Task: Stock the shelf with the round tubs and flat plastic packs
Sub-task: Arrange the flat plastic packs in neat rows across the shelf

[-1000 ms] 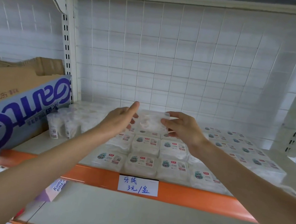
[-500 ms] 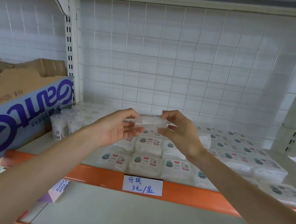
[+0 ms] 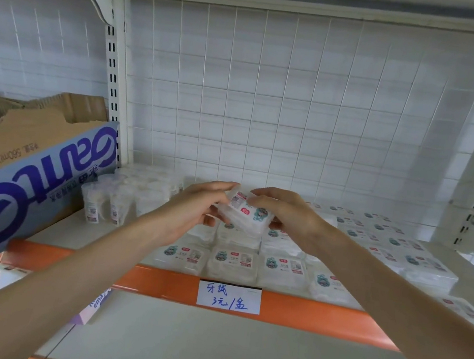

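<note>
A flat clear plastic pack (image 3: 244,214) with a red and teal label hangs tilted above the shelf, label side up. My left hand (image 3: 195,213) grips its left end with thumb below and fingers on top. My right hand (image 3: 285,215) holds its right end. Under the hands, rows of the same flat packs (image 3: 233,264) lie on the white shelf board (image 3: 51,231). Several round clear tubs (image 3: 106,204) stand at the back left of the shelf.
A large cardboard carton (image 3: 26,169) with purple lettering juts in from the left. An orange shelf beam (image 3: 155,284) carries a handwritten price tag (image 3: 228,297). A white wire grid (image 3: 270,99) backs the shelf. More flat packs (image 3: 395,248) spread to the right.
The pack has turned in my hands from edge-on to label side up and tilted. Both hands stay on it over the middle of the shelf.
</note>
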A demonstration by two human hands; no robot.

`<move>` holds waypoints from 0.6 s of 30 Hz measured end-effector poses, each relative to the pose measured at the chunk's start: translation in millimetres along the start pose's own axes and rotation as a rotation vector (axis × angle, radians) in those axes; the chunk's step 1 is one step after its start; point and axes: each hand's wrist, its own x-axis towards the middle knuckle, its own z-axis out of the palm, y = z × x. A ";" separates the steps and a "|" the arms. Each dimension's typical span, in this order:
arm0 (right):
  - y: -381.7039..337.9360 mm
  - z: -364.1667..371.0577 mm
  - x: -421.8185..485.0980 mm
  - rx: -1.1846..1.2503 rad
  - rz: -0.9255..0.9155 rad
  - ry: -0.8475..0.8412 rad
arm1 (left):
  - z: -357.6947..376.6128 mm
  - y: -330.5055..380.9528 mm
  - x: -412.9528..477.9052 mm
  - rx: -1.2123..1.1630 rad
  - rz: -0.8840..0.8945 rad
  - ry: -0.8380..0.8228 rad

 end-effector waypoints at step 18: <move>10.2 7.7 -13.7 -0.271 -0.327 0.158 | -10.5 -14.6 -1.8 0.032 -0.003 0.057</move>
